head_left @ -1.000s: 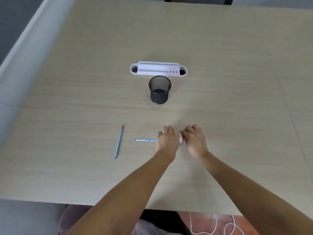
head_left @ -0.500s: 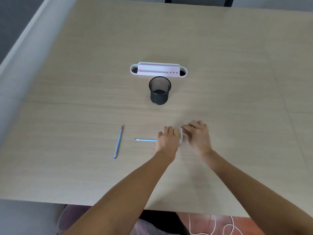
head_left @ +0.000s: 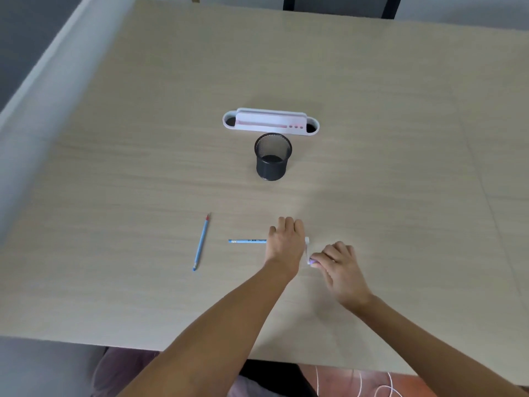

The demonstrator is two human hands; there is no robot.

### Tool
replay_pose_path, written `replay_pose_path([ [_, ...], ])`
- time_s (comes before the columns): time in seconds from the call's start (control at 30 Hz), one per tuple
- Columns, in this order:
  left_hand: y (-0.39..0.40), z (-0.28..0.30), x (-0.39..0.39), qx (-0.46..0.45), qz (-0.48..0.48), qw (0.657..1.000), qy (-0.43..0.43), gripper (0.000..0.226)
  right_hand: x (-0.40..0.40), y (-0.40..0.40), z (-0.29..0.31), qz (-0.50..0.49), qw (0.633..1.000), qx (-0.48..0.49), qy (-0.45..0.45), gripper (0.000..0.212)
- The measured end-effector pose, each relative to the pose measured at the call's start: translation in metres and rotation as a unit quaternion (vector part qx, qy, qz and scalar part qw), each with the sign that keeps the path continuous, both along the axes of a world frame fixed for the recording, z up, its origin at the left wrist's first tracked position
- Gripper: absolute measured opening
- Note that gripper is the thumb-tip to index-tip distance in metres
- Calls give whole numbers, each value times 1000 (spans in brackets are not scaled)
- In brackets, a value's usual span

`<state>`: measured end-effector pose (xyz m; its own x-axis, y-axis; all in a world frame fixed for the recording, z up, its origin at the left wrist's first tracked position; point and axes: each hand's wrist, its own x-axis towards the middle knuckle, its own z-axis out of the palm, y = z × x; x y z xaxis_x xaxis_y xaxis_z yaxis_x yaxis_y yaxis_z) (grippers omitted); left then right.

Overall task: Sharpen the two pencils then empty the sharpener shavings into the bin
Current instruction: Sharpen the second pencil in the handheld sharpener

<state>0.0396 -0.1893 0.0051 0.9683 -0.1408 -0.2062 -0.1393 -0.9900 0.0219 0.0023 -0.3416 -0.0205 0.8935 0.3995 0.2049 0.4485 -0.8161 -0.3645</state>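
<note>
Pale wood-grain table [head_left: 372, 116] carries the scene: a left hand [head_left: 286, 246], palm down with fingers curled, covers a white sharpener [head_left: 307, 240], a blue pencil [head_left: 247, 241] jutting out toward 9 o'clock. At 3 o'clock of it the right hand [head_left: 339, 265] pinches the sharpener's crank [head_left: 309, 260] between its fingertips. A second blue pencil [head_left: 201, 242] lies apart at 9 o'clock. At 12 o'clock stand a black mesh bin [head_left: 272, 159] and white holder [head_left: 270, 121]; bare tabletop spreads to both sides.
</note>
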Motion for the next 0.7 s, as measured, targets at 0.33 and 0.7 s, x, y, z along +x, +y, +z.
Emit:
replay_pose_path([
  [0.33, 0, -3, -1, 8, -9, 1000, -3, 52, 77, 9, 0, -47, 997, -36, -50, 16],
  [0.7, -1, 4, -3, 27, -19, 999, 19, 56, -23, 14, -13, -94, 994, 27, 53, 26],
])
